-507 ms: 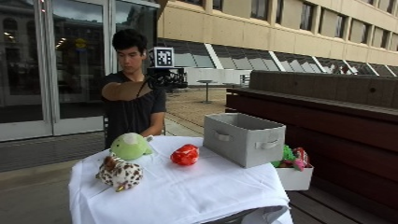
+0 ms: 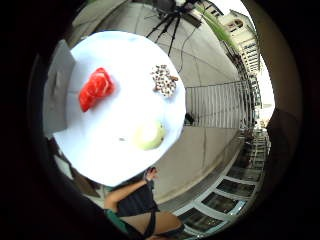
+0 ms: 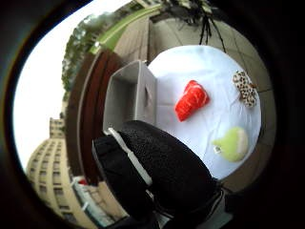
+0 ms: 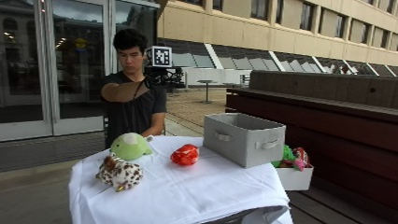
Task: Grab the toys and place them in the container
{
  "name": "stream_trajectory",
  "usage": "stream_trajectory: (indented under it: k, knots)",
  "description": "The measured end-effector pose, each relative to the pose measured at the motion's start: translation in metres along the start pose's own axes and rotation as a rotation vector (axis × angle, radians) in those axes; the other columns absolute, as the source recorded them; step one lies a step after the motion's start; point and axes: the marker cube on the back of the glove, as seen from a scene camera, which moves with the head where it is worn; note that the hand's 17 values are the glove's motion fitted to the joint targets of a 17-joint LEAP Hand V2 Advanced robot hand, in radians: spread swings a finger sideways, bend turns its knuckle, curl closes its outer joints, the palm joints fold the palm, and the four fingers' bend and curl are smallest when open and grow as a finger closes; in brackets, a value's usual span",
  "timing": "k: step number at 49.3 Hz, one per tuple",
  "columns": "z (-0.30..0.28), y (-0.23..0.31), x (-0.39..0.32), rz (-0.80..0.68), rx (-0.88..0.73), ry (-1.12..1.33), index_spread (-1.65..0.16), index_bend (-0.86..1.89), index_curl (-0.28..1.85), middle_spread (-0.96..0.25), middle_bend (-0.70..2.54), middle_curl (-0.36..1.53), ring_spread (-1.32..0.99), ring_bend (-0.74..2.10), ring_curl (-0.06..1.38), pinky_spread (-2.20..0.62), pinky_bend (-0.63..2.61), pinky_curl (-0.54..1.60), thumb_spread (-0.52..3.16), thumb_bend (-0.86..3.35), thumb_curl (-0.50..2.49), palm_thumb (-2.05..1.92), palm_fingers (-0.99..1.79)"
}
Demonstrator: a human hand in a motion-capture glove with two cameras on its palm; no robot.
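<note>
Outside view: your raised right hand [image 4: 163, 73] hangs above the desk [image 4: 187, 191]; its fingers' state is unclear. Below it, the grey container [image 4: 244, 138] looks empty.

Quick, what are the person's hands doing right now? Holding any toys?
Right hand: raised high above the table, holding no toy; whether its fingers are open cannot be told.
Left hand: hidden behind the green toy, so it cannot be told.
</note>
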Motion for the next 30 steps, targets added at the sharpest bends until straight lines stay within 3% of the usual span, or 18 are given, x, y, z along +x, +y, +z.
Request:
stream_trajectory:
  k: [3,8,13,17,23,30]
  knots:
    - [0.004,0.003,0.016,-0.183,0.055,0.01,-0.19,0.17,0.23,-0.08,0.18,0.22,-0.28,0.18,0.12,-0.14,0.52,0.26,1.03,-0.12,0.0,-0.19,-0.07]
    - [0.011,0.01,0.034,-0.207,0.02,0.013,-0.19,0.17,0.25,-0.08,0.18,0.24,-0.28,0.18,0.14,-0.14,0.52,0.28,1.03,-0.12,0.01,-0.19,-0.07]
    - [0.018,0.011,0.048,-0.093,0.011,0.012,-0.19,0.15,0.26,-0.08,0.18,0.26,-0.29,0.19,0.15,-0.13,0.53,0.29,1.03,-0.12,0.01,-0.18,-0.09]
    - [0.027,0.018,0.065,-0.164,0.027,0.019,-0.2,0.14,0.26,-0.08,0.17,0.26,-0.29,0.19,0.16,-0.12,0.53,0.3,1.03,-0.12,0.02,-0.18,-0.1]
    - [0.052,0.028,0.079,0.035,0.019,0.018,-0.2,0.15,0.27,-0.08,0.17,0.28,-0.29,0.18,0.18,-0.12,0.52,0.31,1.01,-0.12,0.02,-0.18,-0.09]
    - [0.095,0.023,0.115,-0.235,0.045,0.036,-0.2,0.15,0.29,-0.08,0.18,0.29,-0.3,0.18,0.19,-0.11,0.51,0.32,0.97,-0.12,0.03,-0.19,-0.08]
